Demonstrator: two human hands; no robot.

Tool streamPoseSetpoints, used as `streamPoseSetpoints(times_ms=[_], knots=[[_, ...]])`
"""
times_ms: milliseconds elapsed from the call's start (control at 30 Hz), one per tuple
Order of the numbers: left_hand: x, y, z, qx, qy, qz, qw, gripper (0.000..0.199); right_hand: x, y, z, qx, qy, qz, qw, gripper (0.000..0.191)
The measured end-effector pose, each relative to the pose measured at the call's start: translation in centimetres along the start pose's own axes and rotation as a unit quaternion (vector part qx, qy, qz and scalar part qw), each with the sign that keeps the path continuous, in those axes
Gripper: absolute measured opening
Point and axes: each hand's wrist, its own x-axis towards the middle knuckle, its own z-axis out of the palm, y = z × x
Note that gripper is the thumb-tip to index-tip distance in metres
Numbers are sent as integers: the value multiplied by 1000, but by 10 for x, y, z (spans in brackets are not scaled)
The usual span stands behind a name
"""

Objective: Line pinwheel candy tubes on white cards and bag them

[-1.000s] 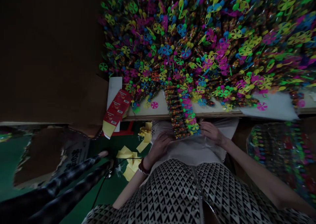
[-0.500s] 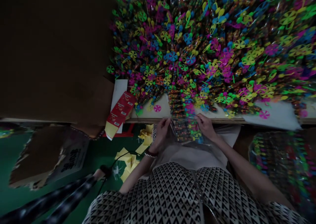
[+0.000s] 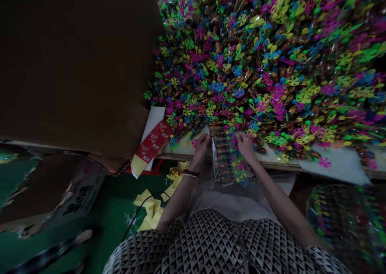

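A clear plastic bag [image 3: 227,157] filled with a row of thin bead-filled tubes with bright plastic tops hangs over the table's front edge, close to my body. My left hand [image 3: 201,144] pinches the bag's upper left side, fingers closed. On the opposite side, my right hand [image 3: 245,146] grips the upper right corner, also with closed fingers. Beyond both hands lies a big heap of similar tubes [image 3: 229,69] topped with pinwheels in pink, yellow, green and blue.
A large cardboard box [image 3: 75,64] stands at the left. Red printed cards [image 3: 153,140] lie at the table edge. Yellow paper pieces [image 3: 149,209] litter the green floor. A packed bag of tubes [image 3: 340,213] sits low at right. Another person's leg [image 3: 51,250] shows lower left.
Both hands and the bag have shifted slightly away from my body, the bag's upper edge now lying further over the table. The view has turned a little, and the other person's leg has moved left.
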Motion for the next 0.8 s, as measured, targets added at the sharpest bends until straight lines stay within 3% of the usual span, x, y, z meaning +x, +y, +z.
streamPoseSetpoints(times_ms=[133, 233, 367, 467, 533, 633, 733, 800], knots=[[-13, 14, 8, 4, 58, -8, 998, 25, -11, -7, 10, 35, 16, -5, 999, 38], [-48, 27, 15, 49, 57, -4, 997, 27, -29, -5, 3, 97, -38, 14, 994, 40], [-105, 45, 25, 40, 22, -53, 998, 30, -49, -1, -31, 123, -110, 10, 986, 41], [-128, 59, 32, -27, -4, -100, 995, 29, -53, -12, -65, 113, -136, 18, 984, 40], [-128, 72, 38, -79, -19, -115, 990, 30, -49, -25, -84, 114, -135, 7, 984, 37], [-115, 93, 48, -58, -9, -46, 997, 34, -35, -45, -103, 118, -64, -45, 990, 35], [-101, 101, 52, 13, 30, 22, 999, 37, -23, -53, -101, 119, 3, -80, 990, 35], [-96, 93, 48, 48, 50, 25, 997, 37, -23, -51, -89, 117, -6, -82, 990, 35]])
